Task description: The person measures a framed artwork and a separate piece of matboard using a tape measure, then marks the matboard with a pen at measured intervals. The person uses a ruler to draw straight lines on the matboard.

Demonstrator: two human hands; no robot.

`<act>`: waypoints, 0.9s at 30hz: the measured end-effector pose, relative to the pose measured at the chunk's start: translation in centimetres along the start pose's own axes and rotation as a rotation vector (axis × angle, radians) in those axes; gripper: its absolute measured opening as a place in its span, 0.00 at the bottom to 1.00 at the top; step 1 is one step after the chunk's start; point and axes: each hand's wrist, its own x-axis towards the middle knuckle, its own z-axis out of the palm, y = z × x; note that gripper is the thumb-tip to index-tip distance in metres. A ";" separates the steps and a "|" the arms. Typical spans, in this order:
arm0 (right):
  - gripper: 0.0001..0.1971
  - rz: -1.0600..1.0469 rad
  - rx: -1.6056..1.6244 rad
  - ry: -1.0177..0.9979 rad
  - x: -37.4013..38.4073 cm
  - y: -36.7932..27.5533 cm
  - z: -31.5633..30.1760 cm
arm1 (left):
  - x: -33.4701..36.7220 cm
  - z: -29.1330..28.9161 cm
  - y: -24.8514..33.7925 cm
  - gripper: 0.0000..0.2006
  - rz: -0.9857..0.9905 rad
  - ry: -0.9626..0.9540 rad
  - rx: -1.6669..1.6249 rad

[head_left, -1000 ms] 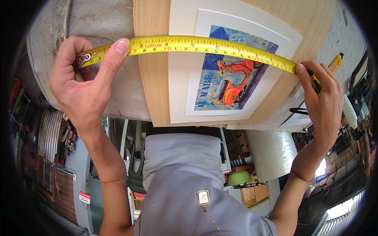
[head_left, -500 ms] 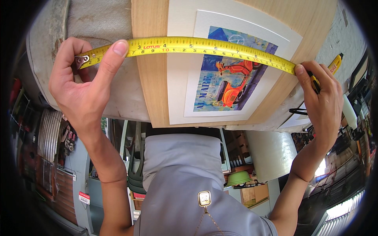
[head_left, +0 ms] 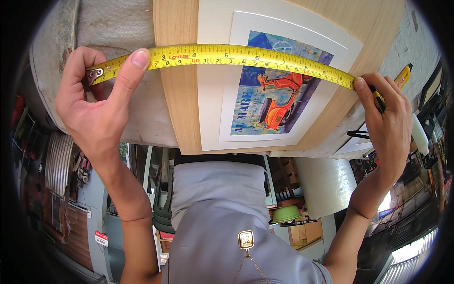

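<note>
A yellow tape measure (head_left: 217, 54) stretches across between my hands, over a picture on the table. My left hand (head_left: 97, 104) pinches the blade near its metal hook end, thumb on top. At the other end my right hand (head_left: 385, 113) grips the tape, its thumb pressed on the blade; the case is mostly hidden. Beneath the tape lies a print of an orange scooter (head_left: 279, 106) with a white mat border (head_left: 227, 113). The print rests on a larger white sheet (head_left: 210, 128), which lies on a light wooden board (head_left: 187, 128).
The board lies on a grey cloth-covered table (head_left: 142, 118). Beyond my right hand is a yellow-handled cutter (head_left: 403, 75), with a white bottle-like object (head_left: 420, 135) nearby. Below the table edge are a green bowl (head_left: 286, 214) and a large pale roll (head_left: 326, 184).
My left hand has shifted slightly left with the hook end of the tape. The board and print have slid a little left too. My right hand looks unmoved.
</note>
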 end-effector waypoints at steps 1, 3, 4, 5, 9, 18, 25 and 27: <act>0.17 -0.001 -0.001 0.000 0.0 0.0 0.0 | 0.0 0.0 0.0 0.22 0.000 -0.001 0.002; 0.17 -0.006 -0.004 0.003 0.0 0.0 0.0 | 0.0 0.0 -0.1 0.22 0.002 0.000 0.008; 0.17 -0.011 -0.005 0.005 0.0 0.0 0.1 | 0.0 0.0 -0.1 0.22 0.004 0.002 0.013; 0.17 -0.016 -0.006 0.008 0.0 0.0 0.1 | 0.0 0.0 -0.1 0.22 0.006 0.003 0.018; 0.17 0.000 -0.007 0.000 0.0 0.1 0.2 | 0.0 0.0 -0.1 0.23 0.008 0.003 0.022; 0.17 0.007 0.004 0.002 0.1 0.1 0.2 | 0.0 -0.1 0.0 0.22 0.003 -0.005 0.017; 0.17 -0.007 0.016 0.007 0.1 0.0 0.2 | -0.2 -0.1 -0.1 0.22 0.008 0.003 0.022; 0.17 -0.007 0.014 0.005 0.1 0.0 0.1 | -0.1 -0.1 -0.1 0.22 0.014 0.001 0.026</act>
